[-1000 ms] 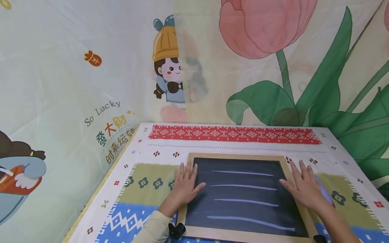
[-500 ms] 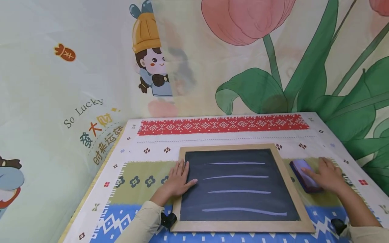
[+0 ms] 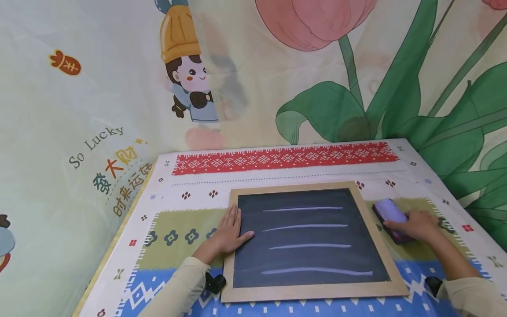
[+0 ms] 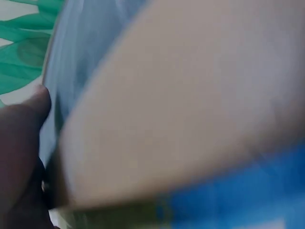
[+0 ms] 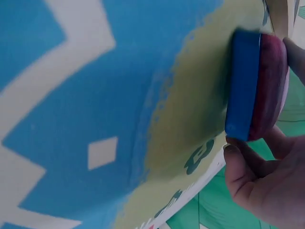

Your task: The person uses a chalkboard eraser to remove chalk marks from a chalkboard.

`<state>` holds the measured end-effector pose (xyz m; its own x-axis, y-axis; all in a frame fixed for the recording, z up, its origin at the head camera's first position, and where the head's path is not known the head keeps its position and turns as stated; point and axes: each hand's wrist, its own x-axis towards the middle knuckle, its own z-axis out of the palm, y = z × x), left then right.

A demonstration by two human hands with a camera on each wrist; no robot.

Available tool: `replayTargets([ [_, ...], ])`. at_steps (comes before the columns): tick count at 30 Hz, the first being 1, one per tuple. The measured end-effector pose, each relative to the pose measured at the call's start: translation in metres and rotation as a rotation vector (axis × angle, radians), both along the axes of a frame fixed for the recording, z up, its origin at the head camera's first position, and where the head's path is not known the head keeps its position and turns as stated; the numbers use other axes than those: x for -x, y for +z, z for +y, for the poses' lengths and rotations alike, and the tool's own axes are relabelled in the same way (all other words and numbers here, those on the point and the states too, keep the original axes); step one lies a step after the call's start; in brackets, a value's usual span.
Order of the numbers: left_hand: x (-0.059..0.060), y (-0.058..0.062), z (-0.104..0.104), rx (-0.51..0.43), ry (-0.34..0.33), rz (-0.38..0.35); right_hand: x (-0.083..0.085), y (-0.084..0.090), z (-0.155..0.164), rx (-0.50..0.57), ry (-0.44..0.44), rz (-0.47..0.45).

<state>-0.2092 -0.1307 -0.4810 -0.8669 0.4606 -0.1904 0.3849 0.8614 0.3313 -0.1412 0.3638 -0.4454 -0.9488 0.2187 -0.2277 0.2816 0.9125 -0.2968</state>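
A small blackboard (image 3: pixel 305 259) in a pale wooden frame lies on the table, with several lilac chalk lines across its dark surface. My left hand (image 3: pixel 225 233) rests on the board's left edge, fingers extended and thumb over the black surface. In the left wrist view the wooden frame (image 4: pixel 181 95) fills most of the picture, blurred, beside the dark thumb. To the right of the board, my right hand (image 3: pixel 420 224) grips a chalkboard eraser (image 3: pixel 390 211) with a lilac top. Seen from the right wrist, the eraser (image 5: pixel 269 86) has a blue layer and a dark red body, held between thumb and fingers.
A patterned cloth (image 3: pixel 289 158) with red, olive and blue bands covers the table under the board. Behind it stands a backdrop (image 3: pixel 245 88) printed with tulips and a cartoon figure. A black strap piece (image 3: pixel 215 283) sits at the left wrist.
My right hand has left the board's right edge, moved right to the eraser and taken hold of it. My left hand stays on the left edge. The head view has shifted.
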Motion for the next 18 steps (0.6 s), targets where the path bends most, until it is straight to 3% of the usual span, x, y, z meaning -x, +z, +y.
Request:
replayTargets([
  [7,0.005,0.011,0.002,0.021,0.001,-0.018,0.007,0.004,-0.009,0.21,-0.105,0.015],
  [14,0.006,0.011,0.003,0.038,-0.012,0.002,0.015,0.014,-0.014,0.221,-0.018,0.06],
  [16,0.005,0.012,0.002,0.045,-0.008,0.0,0.016,0.017,-0.017,0.283,-0.027,0.063],
  [18,0.003,0.012,0.002,0.046,-0.002,0.003,0.019,0.02,-0.021,0.421,-0.039,0.053],
])
